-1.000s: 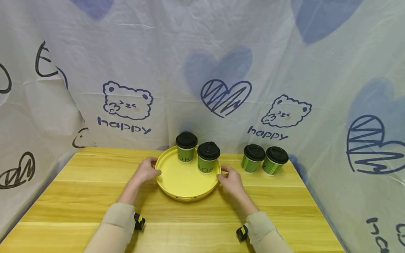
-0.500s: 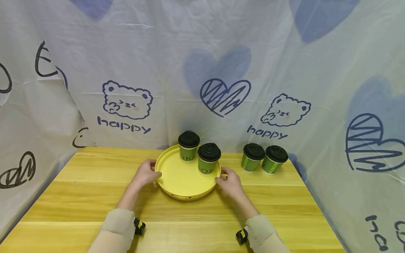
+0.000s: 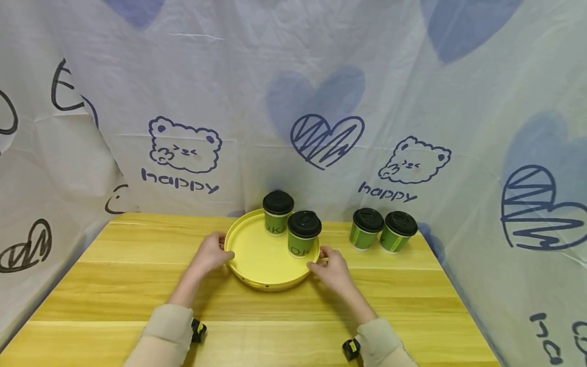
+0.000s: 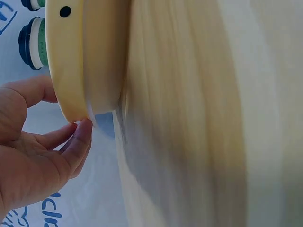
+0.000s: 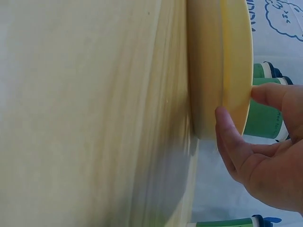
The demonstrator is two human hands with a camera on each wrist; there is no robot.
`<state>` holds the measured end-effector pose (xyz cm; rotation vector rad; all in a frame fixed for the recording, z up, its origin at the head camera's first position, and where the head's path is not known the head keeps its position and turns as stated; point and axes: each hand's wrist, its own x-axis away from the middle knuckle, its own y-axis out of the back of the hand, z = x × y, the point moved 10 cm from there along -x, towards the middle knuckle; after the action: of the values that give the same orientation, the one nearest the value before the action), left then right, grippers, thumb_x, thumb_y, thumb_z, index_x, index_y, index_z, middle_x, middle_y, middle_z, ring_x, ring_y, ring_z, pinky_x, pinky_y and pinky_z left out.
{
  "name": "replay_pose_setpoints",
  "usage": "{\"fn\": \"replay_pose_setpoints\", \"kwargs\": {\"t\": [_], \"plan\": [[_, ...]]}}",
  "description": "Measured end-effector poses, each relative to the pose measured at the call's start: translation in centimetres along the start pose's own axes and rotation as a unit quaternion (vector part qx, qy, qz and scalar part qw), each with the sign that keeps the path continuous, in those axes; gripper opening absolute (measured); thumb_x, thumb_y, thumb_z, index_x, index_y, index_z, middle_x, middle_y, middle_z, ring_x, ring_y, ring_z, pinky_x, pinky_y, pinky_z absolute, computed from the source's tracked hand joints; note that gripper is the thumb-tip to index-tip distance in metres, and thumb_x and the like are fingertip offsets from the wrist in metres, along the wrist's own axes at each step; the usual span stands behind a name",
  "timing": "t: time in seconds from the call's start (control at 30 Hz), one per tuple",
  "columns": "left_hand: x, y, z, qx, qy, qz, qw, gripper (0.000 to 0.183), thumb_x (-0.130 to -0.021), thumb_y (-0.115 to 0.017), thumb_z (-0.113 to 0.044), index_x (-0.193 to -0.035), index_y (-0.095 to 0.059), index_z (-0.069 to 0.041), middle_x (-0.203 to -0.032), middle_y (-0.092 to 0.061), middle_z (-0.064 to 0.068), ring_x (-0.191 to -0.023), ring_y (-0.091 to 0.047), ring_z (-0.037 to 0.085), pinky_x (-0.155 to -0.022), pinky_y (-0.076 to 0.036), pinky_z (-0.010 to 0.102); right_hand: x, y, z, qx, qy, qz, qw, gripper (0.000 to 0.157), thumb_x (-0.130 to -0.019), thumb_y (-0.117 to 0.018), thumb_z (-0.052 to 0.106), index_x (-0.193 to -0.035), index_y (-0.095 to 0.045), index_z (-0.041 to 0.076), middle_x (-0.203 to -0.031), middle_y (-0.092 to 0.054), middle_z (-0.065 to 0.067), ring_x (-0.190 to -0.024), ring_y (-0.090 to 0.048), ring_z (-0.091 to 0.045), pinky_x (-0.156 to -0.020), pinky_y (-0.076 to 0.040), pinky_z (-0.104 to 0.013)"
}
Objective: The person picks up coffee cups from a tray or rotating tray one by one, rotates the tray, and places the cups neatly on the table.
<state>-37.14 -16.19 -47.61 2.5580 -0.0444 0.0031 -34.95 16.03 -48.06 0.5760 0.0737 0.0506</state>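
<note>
A white cloth (image 3: 257, 92) printed with hearts, bears and the word "happy" hangs behind the wooden counter (image 3: 275, 336). On the counter sits a round yellow tray (image 3: 257, 262), its rim pinched by the left hand (image 3: 212, 253) and right hand (image 3: 335, 268). A nearer cup (image 3: 300, 245) and a farther cup (image 3: 276, 224), green, black-lidded, show "OK" on the tray; two more cups (image 3: 361, 237) stand rightward. Since a second ago, the tray has turned clockwise.

Soft, even light in the head view; hazy wrist views, soft-edged shadows across the tabletop (image 4: 199, 142).
</note>
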Motion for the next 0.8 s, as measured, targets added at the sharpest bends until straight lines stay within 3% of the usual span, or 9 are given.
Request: {"fn": "replay_pose_setpoints", "kwargs": {"t": [0.17,0.37,0.5,0.63,0.8], "plan": [[-0.4,-0.1,-0.2,-0.047,-0.022,0.014,0.9985,0.059,-0.082,-0.07,-0.001,-0.134,-0.052,0.022,-0.116,-0.065,0.031,-0.105,-0.065,0.038,-0.092,-0.059,0.047,0.1,0.1,0.1,0.007,0.002,0.008,1.0,0.061,-0.091,-0.076,0.015,-0.14,-0.052,-0.012,-0.121,-0.057,-0.022,-0.092,-0.069,-0.024,-0.07,-0.06,-0.032],[-0.5,-0.1,-0.2,-0.132,-0.034,0.021,0.9904,0.063,-0.084,-0.072,-0.013,-0.133,-0.051,0.021,-0.124,-0.052,0.035,-0.113,-0.057,0.044,-0.102,-0.051,0.057,0.1,0.4,0.3,0.018,0.006,0.013,1.0,0.057,-0.093,-0.075,0.018,-0.139,-0.055,-0.01,-0.127,-0.06,-0.024,-0.095,-0.068,-0.023,-0.069,-0.059,-0.033],[-0.3,0.0,-0.5,-0.175,-0.051,0.024,0.983,0.064,-0.085,-0.073,-0.019,-0.132,-0.052,0.019,-0.124,-0.052,0.031,-0.114,-0.055,0.043,-0.103,-0.049,0.058,0.1,0.7,0.3,0.03,0.002,-0.005,1.0,0.062,-0.094,-0.073,0.021,-0.143,-0.052,-0.01,-0.134,-0.059,-0.024,-0.107,-0.066,-0.03,-0.082,-0.058,-0.041],[-0.1,0.2,-1.0,-0.226,-0.068,0.024,0.9714,0.063,-0.085,-0.073,-0.025,-0.13,-0.053,0.015,-0.125,-0.054,0.028,-0.117,-0.052,0.043,-0.102,-0.049,0.06,-0.1,1.1,0.4,0.021,-0.001,-0.03,0.999,0.067,-0.095,-0.072,0.023,-0.148,-0.047,-0.008,-0.139,-0.057,-0.023,-0.12,-0.06,-0.038,-0.098,-0.054,-0.051],[-0.4,0.1,-1.4,-0.297,-0.102,0.013,0.9493,0.061,-0.085,-0.071,-0.031,-0.126,-0.054,0.012,-0.121,-0.055,0.025,-0.115,-0.051,0.041,-0.103,-0.048,0.058,-0.4,1.5,0.8,0.002,0.003,-0.057,0.998,0.068,-0.094,-0.072,0.025,-0.15,-0.045,-0.004,-0.143,-0.057,-0.02,-0.126,-0.056,-0.04,-0.102,-0.052,-0.052]]}}
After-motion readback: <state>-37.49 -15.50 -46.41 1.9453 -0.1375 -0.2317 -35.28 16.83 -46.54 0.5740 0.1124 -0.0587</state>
